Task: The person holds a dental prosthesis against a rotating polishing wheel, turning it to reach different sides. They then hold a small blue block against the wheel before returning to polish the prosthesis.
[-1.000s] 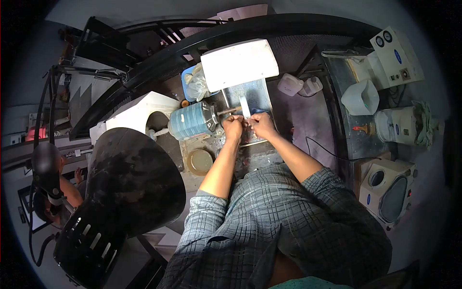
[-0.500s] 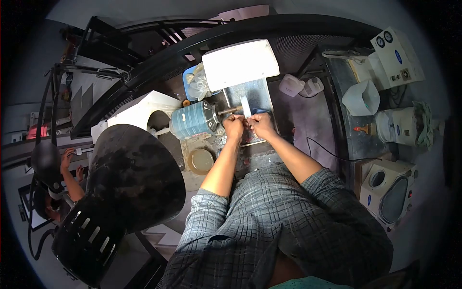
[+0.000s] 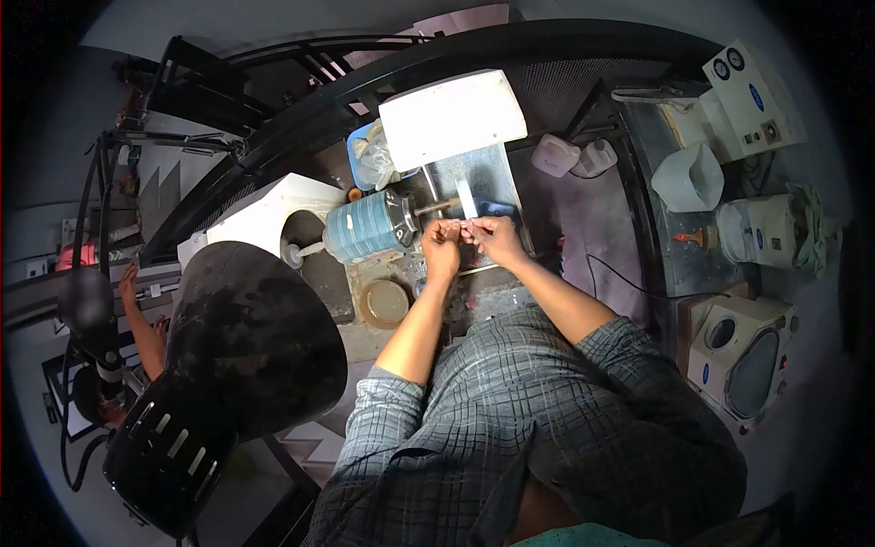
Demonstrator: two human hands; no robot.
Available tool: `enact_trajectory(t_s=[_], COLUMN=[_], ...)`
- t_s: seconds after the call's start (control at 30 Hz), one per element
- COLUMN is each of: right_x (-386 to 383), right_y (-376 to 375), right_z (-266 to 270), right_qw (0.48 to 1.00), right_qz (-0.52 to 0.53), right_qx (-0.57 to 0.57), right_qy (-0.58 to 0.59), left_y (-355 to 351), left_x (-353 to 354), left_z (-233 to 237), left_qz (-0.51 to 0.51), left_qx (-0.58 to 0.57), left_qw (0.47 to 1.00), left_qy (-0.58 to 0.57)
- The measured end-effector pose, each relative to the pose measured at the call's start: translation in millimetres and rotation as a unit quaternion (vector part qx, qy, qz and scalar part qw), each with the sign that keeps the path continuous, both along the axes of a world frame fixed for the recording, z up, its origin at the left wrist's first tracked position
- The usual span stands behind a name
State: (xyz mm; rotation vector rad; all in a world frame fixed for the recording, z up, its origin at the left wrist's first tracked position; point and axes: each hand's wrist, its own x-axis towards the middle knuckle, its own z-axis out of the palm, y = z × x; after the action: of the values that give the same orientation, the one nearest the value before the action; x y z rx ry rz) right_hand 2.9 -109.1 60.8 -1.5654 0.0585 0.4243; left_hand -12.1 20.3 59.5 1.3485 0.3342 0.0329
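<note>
My left hand [image 3: 441, 250] and my right hand [image 3: 499, 241] are close together, their fingers closed in a pinch. Between the fingertips is a small pinkish piece, mostly hidden; I cannot tell what it is. It sits right at the lower edge of a white polishing wheel [image 3: 466, 198]. This wheel is on the shaft [image 3: 437, 207] of a blue bench motor [image 3: 369, 227] to the left. Behind the wheel lies a metal tray [image 3: 497, 173], under a brightly lit white hood [image 3: 453, 118].
A bowl of cloudy liquid [image 3: 384, 304] stands left of my forearms. The black lamp shade [image 3: 264, 337] looms at left, with a co-worker's arm [image 3: 142, 326] beyond it. A blue basin [image 3: 360, 157] holds plastic bags. White machines [image 3: 743, 356] line the right side.
My hands stay at the wheel with small shifts of the fingers, and the pinkish piece shows more between them. The view has shifted slightly. The co-worker's raised hand has moved up a little.
</note>
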Motion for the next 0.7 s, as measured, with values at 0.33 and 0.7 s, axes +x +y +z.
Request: enact_trajectory(t_s=[0.33, 0.7], right_x=[12.9, 7.2], right_y=[-9.6, -1.7], right_z=[4.1, 5.5], right_qw=[0.996, 0.999], right_qz=[0.002, -0.004], right_qx=[-0.076, -0.034], right_qy=[0.045, 0.031], left_y=[-16.1, -4.3], left_x=[20.1, 13.3], left_z=[-17.2, -1.8], left_qz=[0.042, 0.041], left_qx=[-0.038, -0.114], left_qw=[0.995, 0.987], left_qy=[0.085, 0.108])
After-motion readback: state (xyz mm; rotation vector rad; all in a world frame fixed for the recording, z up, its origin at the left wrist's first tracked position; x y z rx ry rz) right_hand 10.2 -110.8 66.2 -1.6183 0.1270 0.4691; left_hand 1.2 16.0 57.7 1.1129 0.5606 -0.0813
